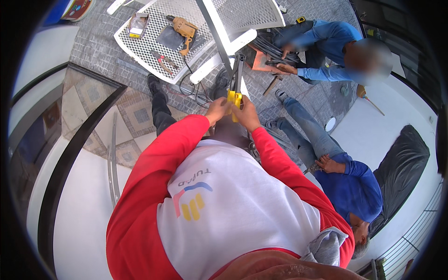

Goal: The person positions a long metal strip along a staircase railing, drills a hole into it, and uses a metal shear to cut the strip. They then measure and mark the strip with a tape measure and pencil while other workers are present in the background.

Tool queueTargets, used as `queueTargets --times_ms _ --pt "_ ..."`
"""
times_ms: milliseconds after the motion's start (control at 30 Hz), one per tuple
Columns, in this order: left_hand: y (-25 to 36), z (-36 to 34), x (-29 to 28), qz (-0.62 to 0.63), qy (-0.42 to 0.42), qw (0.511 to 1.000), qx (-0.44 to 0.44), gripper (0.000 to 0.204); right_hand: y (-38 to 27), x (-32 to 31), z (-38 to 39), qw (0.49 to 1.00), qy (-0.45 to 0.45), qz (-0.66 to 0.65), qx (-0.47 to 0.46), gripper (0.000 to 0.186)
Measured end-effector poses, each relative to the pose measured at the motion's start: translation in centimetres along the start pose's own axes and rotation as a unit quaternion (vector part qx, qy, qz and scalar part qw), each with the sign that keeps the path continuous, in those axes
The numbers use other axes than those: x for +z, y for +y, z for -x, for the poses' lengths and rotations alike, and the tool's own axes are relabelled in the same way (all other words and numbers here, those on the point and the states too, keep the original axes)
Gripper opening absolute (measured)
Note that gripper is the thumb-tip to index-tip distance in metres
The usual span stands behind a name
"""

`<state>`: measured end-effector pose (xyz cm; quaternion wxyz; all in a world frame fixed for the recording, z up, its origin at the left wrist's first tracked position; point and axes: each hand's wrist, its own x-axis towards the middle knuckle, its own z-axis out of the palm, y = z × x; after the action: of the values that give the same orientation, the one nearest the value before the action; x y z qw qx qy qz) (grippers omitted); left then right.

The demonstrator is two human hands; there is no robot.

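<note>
In front of my chest both hands meet on a yellow-and-grey hand tool (234, 99). It has a bright yellow body and a long dark grey metal part pointing away from me; its exact kind is unclear. My left hand (218, 110) grips the yellow part from the left, fingers bent inward. On the other side my right hand (247, 113) closes round the same part. A long silvery metal bar (215, 32) runs just beyond the tool, across the white mesh table (140, 44).
On the table lie an orange-brown drill (185, 31), red-handled pliers (164, 60) and a small box (138, 25). A co-worker in light blue (329, 37) crouches by black cable (270, 49). Another person in dark blue (347, 186) sits at right. A hammer (271, 86) lies on the paving.
</note>
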<state>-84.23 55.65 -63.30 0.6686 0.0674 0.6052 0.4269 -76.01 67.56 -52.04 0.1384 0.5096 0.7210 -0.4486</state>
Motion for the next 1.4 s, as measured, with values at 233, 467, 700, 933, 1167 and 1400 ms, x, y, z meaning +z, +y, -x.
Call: queueTargets --times_ms 233,467,700,933,1167,1400 --pt "-0.7 -0.4 1.1 -0.086 0.058 0.995 -0.002 0.039 -1.0 -5.9 0.5 0.967 -0.097 -0.224 0.068 0.044" --pt "4.5 4.5 0.3 0.154 -0.096 0.982 -0.058 0.079 0.5 -0.2 -3.6 0.96 -0.09 -0.228 0.135 0.065" --pt "8.1 5.9 0.3 0.033 -0.147 0.989 -0.002 0.107 -1.3 0.3 -3.7 0.955 -0.126 -0.247 0.102 0.07" --pt "7.2 6.0 0.4 -0.014 -0.018 0.999 0.031 0.086 0.4 2.0 -4.3 0.971 -0.057 -0.222 0.069 0.065" --pt "5.7 4.6 -0.2 -0.125 0.003 0.989 0.082 0.086 0.3 3.0 -4.0 0.973 0.062 -0.217 0.047 0.058" --pt "10.7 -5.3 -7.3 -0.077 0.128 0.988 0.037 0.079 3.7 -2.1 -0.1 0.942 0.095 -0.311 0.079 0.043"
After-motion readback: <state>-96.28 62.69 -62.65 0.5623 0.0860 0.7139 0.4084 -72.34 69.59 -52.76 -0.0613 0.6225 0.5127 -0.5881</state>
